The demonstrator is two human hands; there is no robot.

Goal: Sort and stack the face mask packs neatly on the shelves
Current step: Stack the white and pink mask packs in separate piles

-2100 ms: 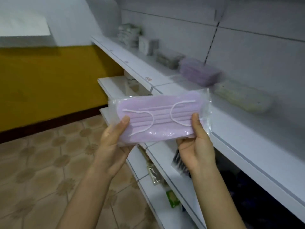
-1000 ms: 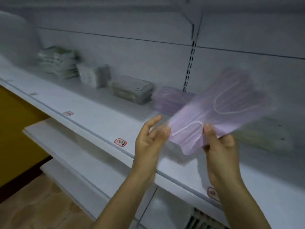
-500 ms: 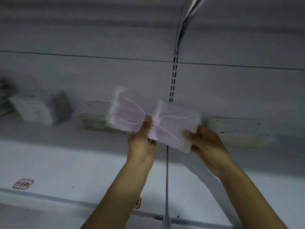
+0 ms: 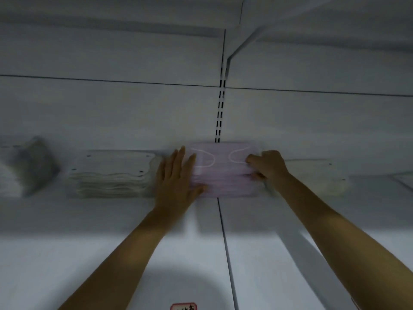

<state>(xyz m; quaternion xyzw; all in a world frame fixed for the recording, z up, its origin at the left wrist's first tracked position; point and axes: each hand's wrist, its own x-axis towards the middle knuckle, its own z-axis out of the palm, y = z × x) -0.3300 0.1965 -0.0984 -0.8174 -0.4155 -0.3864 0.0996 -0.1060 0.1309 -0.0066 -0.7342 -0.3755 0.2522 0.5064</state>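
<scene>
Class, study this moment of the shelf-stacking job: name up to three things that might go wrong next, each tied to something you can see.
1. The purple mask pack lies across the seam between shelf sections, so it may sit unevenly.
2. The left hand lies flat at the pack's edge beside the white pack stack; a push could knock that stack askew.
3. The right hand grips the pack's end; pulling away might drag it crooked.

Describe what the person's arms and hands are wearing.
Nothing shows on them. Both forearms are bare right down to the frame's bottom edge, with no sleeves in view. The left hand and right hand have no gloves, and no rings, watch or bracelet can be made out.
</scene>
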